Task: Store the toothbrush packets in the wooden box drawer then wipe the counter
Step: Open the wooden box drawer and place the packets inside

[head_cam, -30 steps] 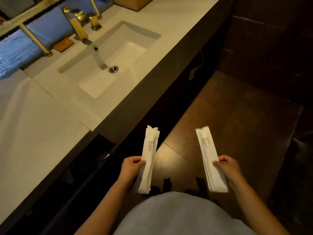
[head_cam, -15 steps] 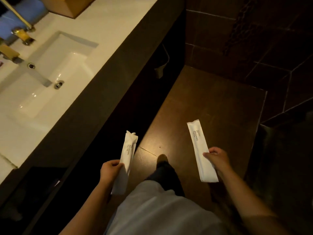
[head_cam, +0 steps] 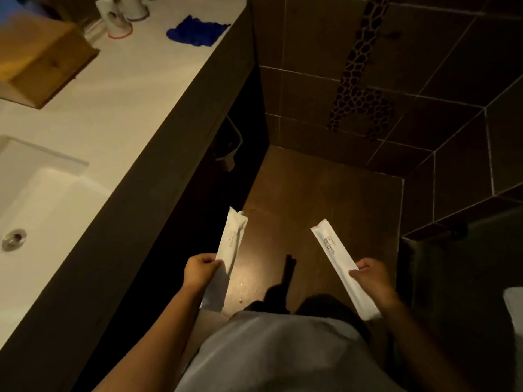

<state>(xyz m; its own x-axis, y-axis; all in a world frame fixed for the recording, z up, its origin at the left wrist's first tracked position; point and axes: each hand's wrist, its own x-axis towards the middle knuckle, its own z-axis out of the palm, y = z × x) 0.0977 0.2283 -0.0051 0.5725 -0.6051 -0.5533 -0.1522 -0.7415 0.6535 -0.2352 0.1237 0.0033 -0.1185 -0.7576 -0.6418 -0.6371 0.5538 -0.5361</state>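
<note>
My left hand [head_cam: 199, 271] grips a white toothbrush packet [head_cam: 232, 241] near its middle, over the dark floor beside the counter front. My right hand [head_cam: 369, 274] grips a second white toothbrush packet [head_cam: 332, 250], printed with small text, held a little to the right. Both packets point away from me. The wooden box [head_cam: 42, 63] stands on the white counter [head_cam: 135, 89] at the upper left, well ahead of both hands; its drawer front looks closed. A blue cloth [head_cam: 196, 31] lies crumpled on the counter beyond the box.
A white sink [head_cam: 36, 193] with a metal drain [head_cam: 12, 239] is set in the counter at the left. Two white cups [head_cam: 116, 15] stand behind the wooden box. Dark tiled walls close off the floor ahead and right. A giraffe-patterned decoration [head_cam: 358, 80] is on the far wall.
The view has swung right along the counter: the sink slid to the left edge, and the wooden box, cups and blue cloth came into view. Both hands still hold their packets.
</note>
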